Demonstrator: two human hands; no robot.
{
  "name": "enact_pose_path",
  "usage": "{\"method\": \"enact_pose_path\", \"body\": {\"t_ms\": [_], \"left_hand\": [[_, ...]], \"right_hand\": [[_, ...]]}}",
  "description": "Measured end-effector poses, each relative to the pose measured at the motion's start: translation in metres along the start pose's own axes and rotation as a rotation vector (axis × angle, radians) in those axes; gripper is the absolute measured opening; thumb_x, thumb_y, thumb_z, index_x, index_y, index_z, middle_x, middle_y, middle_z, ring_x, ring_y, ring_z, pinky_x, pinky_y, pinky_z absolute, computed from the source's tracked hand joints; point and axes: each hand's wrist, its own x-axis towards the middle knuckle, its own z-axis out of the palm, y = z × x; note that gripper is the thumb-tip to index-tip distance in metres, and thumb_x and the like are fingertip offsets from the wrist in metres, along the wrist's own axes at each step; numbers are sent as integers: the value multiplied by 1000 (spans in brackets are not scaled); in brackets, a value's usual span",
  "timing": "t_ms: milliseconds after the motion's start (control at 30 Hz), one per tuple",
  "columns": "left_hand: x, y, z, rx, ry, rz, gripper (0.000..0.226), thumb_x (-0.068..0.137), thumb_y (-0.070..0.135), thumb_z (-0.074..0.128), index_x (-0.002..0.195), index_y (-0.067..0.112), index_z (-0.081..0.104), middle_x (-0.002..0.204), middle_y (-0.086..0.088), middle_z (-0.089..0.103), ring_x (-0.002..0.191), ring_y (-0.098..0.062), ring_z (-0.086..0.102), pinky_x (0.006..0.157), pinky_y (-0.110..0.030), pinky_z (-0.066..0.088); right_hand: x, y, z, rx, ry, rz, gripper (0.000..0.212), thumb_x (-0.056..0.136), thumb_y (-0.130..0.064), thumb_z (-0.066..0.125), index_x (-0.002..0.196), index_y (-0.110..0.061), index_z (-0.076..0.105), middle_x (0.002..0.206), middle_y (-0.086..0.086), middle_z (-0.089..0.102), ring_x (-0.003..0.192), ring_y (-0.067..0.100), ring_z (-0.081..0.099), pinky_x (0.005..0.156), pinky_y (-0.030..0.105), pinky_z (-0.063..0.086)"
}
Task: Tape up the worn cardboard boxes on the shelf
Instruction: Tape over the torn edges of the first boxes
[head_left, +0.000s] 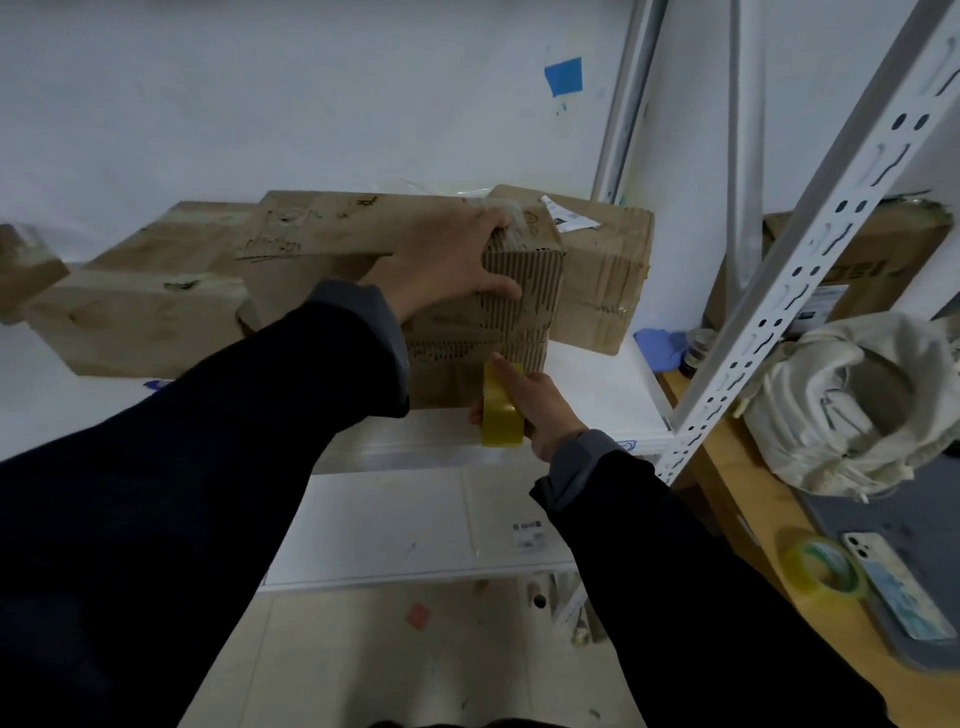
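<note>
Cardboard boxes sit in a row on the white shelf (597, 395), and at the far left edge a small box corner (26, 270) pokes into view. Next along lies a low, flat box (140, 317) with scuffed sides. Just right of it, at the middle of the row, stands the worn box (498, 312), its outer paper torn away so that the ribbed corrugation shows on the near face. The left hand (447, 260) rests on this box's top right corner, fingers curled over the upper edge and thumb pressed against the ribbed face, gripping it. Below, at the box's lower right corner, the right hand (530, 405) holds a roll of yellow tape (501, 410), fingers wrapped round the roll, which touches the bottom of the box. Both arms wear dark sleeves with grey cuffs. Behind and to the right another box (608, 270) leans against the worn one, bearing a white label on top. A blue glove (660, 345) lies beside it. Further right a white slotted upright (810, 270) of the rack crosses the view, and beyond it a wooden table (753, 509) carries a bundle of pale cloth (852, 405), a second tape roll (826, 569) and a phone (898, 587)
</note>
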Motion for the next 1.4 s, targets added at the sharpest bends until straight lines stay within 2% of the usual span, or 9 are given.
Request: {"method": "enact_pose_path", "body": {"t_ms": [200, 300, 400, 567, 700, 900, 1067, 1267, 1400], "left_hand": [[-24, 17, 28, 245, 206, -16, 108, 55, 67, 87, 140, 19, 41, 138, -9, 50, 126, -33, 47, 109, -50, 35], [-47, 18, 44, 203, 310, -41, 123, 58, 62, 87, 154, 17, 26, 156, -11, 34, 144, -34, 31, 118, -51, 25], [-74, -2, 46, -1, 459, -237, 128, 64, 62, 84, 161, 19, 11, 167, -12, 8, 155, -32, 5, 124, -52, 12], [-133, -57, 51, -478, 829, -706, 128, 69, 66, 82, 159, 15, 9, 166, -15, 10, 152, -30, 13, 124, -50, 17], [-151, -84, 64, -939, 690, -891, 126, 63, 74, 80, 158, 24, 14, 158, -2, 33, 142, -20, 37, 120, -45, 33], [-149, -86, 65, -933, 631, -951, 103, 67, 85, 65, 146, 26, 36, 137, 6, 57, 123, -16, 56, 110, -40, 43], [-152, -74, 48, -827, 671, -956, 84, 79, 74, 65, 144, 27, 39, 135, 6, 57, 117, -12, 53, 101, -29, 40], [-165, -78, 15, -630, 635, -993, 86, 69, 89, 58, 131, 29, 48, 123, 6, 60, 112, -19, 57, 95, -39, 46], [-170, -90, 6, -581, 604, -985, 75, 70, 86, 60, 116, 26, 56, 112, 6, 65, 101, -18, 60, 87, -35, 47]], "right_hand": [[11, 15, -6, -252, 150, -46, 81, 65, -84, 57, 114, -20, 53, 118, 11, 63, 105, 31, 63, 95, 47, 53], [12, 16, -11, -155, 284, -229, 48, 82, -68, 57, 95, -23, 47, 103, 6, 58, 96, 24, 59, 87, 41, 51], [23, 7, -25, -98, 323, -395, 26, 94, -41, 63, 102, -24, 46, 103, 9, 52, 92, 19, 55, 80, 36, 50], [36, -4, -32, -98, 74, -324, 48, 97, -41, 59, 138, -31, 37, 120, -4, 54, 103, 6, 56, 76, 23, 47], [45, 5, -29, -167, 34, -355, 56, 93, -56, 59, 143, -39, 40, 133, -2, 59, 120, 18, 59, 102, 42, 50], [41, 6, -25, -330, 152, -384, 71, 83, -78, 47, 145, -44, 40, 136, -10, 54, 127, 20, 51, 112, 51, 39], [21, -6, -27, -634, 303, -464, 66, 89, -78, 30, 129, -33, 55, 119, 3, 66, 113, 28, 58, 100, 46, 41], [9, -24, -24, -871, 405, -549, 56, 95, -72, 30, 86, -27, 63, 77, 4, 65, 78, 28, 61, 73, 37, 46], [7, -36, -20, -998, 443, -601, 48, 101, -51, 45, 90, -12, 70, 76, 8, 60, 73, 27, 56, 66, 35, 41]]}}
